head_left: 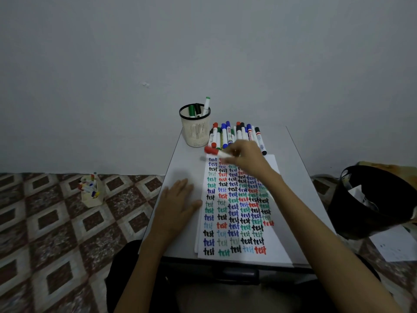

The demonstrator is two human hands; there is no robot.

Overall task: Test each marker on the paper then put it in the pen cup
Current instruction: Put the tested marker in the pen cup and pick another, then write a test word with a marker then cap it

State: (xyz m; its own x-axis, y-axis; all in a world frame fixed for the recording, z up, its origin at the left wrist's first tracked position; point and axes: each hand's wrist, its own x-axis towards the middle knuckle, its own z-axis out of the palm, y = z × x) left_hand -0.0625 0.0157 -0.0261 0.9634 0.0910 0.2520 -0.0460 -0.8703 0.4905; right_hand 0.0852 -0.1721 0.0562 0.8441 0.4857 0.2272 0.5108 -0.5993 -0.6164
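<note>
Nearest me, the paper (278, 249) lies on the desk (301, 177), its lower edge at the desk's near edge. It is covered in rows of the word "test" in black, blue, green and red.

My left grip (178, 204) lies flat on the bare desk just left of the paper, fingers straight and apart, holding nothing. The thumb reaches the sheet's left edge.

Further up, my right grip (247, 158) is over the top of the paper, fingers curled and clamped on a red marker (215, 152). Its red end points left toward the pen cup, just above the first rows of writing. The grip and marker are blurred, so I cannot tell whether the tip touches the sheet.

Beyond it a pile of markers (234, 134) with red, blue, black and green caps lies side by side at the far end of the desk. Just left of them the mesh pen cup (195, 129) stands upright with three markers inside.

On the patterned floor (56, 222) to the left sits a small box of markers (91, 190). To the right is a black bin (372, 199).
</note>
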